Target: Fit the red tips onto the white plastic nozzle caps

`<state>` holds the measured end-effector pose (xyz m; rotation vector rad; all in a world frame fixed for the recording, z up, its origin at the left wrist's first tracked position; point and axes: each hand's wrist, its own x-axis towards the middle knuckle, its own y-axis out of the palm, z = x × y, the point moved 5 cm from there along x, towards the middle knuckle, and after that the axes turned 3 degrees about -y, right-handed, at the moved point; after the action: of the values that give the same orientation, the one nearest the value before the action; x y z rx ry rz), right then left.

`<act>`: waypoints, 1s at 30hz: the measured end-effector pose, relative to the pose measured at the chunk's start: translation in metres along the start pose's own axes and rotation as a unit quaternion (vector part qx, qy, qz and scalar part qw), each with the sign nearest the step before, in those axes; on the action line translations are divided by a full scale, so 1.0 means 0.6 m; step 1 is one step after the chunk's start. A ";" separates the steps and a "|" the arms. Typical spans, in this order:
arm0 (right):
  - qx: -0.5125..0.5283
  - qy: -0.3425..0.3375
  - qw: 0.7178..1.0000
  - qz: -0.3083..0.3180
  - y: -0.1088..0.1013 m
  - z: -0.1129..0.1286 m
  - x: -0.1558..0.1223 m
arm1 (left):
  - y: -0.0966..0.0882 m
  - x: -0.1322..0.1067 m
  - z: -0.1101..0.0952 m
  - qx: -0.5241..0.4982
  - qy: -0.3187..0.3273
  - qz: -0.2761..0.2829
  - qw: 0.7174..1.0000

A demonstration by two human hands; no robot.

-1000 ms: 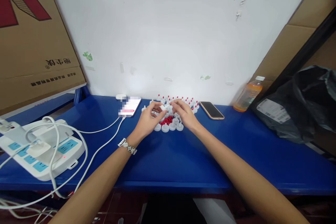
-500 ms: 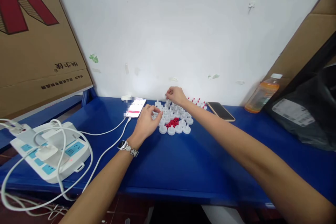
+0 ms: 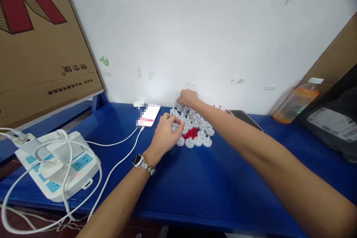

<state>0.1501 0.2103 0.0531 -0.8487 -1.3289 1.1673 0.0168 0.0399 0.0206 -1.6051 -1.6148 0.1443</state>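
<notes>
Several white plastic caps with thin upright spouts stand close together on the blue table. Small red pieces lie in a heap among them. My left hand is at the near left edge of the caps, thumb and forefinger curled together; whatever is between the fingertips cannot be made out. Over the far caps, close to the wall, my right hand is closed, and its fingertips hide anything in them. Behind my right forearm, red tips show on more white caps, mostly hidden.
A lit phone on a charging cable lies to the left, near a white power strip with looping cables. Right of the caps are a second phone, a bottle of orange drink and a dark bag. A white wall rises behind.
The view has shifted, so the table's things sit a little further right. My right hand's fingers are turned further down and away toward the wall. My left hand remains beside the caps.
</notes>
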 end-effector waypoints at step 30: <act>0.535 -0.097 0.837 -0.065 -0.067 -0.020 -0.333 | 0.007 -0.036 -0.090 -0.046 0.201 0.040 0.978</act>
<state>0.1924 0.0115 0.0362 0.1857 -0.6473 1.6315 0.0496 -0.0031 0.0426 -1.6455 -1.2598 -0.2066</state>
